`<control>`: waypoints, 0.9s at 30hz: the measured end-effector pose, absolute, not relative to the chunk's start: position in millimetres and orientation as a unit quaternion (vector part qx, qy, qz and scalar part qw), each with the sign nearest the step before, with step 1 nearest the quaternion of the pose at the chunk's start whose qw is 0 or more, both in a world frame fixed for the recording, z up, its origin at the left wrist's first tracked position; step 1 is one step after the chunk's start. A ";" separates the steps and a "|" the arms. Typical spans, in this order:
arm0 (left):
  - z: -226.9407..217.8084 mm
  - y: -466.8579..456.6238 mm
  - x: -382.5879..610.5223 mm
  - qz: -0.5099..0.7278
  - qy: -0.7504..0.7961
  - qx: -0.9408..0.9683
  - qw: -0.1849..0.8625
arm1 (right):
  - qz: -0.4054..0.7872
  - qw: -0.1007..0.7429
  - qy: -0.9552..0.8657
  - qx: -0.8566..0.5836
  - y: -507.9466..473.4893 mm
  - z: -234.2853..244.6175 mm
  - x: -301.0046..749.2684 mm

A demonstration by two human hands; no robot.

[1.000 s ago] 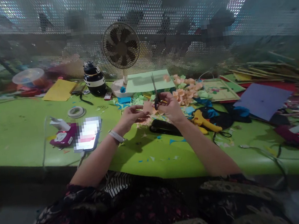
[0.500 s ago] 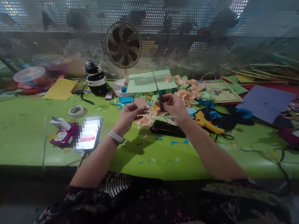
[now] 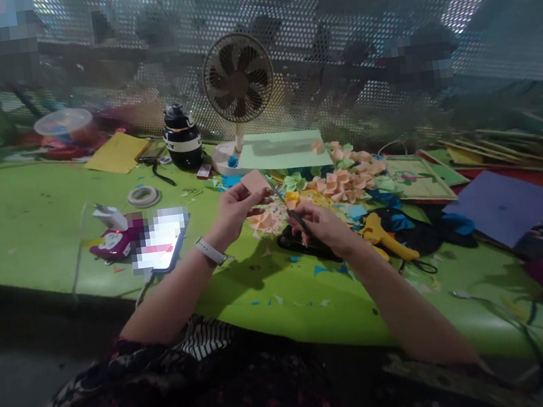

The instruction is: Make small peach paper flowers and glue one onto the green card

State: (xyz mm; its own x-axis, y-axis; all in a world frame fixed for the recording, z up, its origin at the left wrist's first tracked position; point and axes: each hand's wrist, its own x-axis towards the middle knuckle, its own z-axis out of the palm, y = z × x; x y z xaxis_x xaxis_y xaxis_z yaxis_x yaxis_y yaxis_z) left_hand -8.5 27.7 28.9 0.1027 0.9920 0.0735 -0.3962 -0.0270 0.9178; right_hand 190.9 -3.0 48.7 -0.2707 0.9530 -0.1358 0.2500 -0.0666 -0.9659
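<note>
Between the thumb and fingers of my left hand [image 3: 234,213] is a small peach paper piece [image 3: 254,181], held up over the table. My right hand [image 3: 322,225] grips a pair of scissors [image 3: 298,219] by the handles. Their blades slant up and left, with the tips close to the paper's right edge; whether they touch it I cannot tell. Below my hands lie paper scraps [image 3: 268,220]. A black stapler [image 3: 289,241] is partly hidden beneath my right hand. Just beyond sits a heap of folded peach paper pieces [image 3: 345,181].
At the back stand a fan [image 3: 238,82], a black jar [image 3: 182,138] and light green sheets [image 3: 284,149]. To the left are a tape roll [image 3: 144,196] and a phone [image 3: 164,240] on a cable. A yellow glue gun [image 3: 387,239] and purple paper [image 3: 504,204] lie right.
My right hand has dropped lower, and the scissors have turned from upright to slanting left toward the paper. My left hand still holds the paper, slightly raised. The view has shifted a little.
</note>
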 end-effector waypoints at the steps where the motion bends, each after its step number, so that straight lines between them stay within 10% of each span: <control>1: 28.4 26.9 -7.7 0.574 0.344 0.434 0.603 | 0.525 0.331 -0.598 -0.507 -5.2 49.3 191.5; 27: 32.6 17.1 -3.4 0.555 0.350 0.463 0.596 | 0.512 0.319 -0.607 -0.518 -13.5 50.0 189.0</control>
State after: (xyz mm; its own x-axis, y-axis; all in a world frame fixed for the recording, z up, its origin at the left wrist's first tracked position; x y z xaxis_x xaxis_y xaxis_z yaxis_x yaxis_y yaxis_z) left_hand -3.4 17.1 32.6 0.1403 0.9854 0.0967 -0.3375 -0.0442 0.9403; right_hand 189.0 -13.5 50.0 -0.2601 0.9549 -0.1433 0.3021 -0.0605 -0.9514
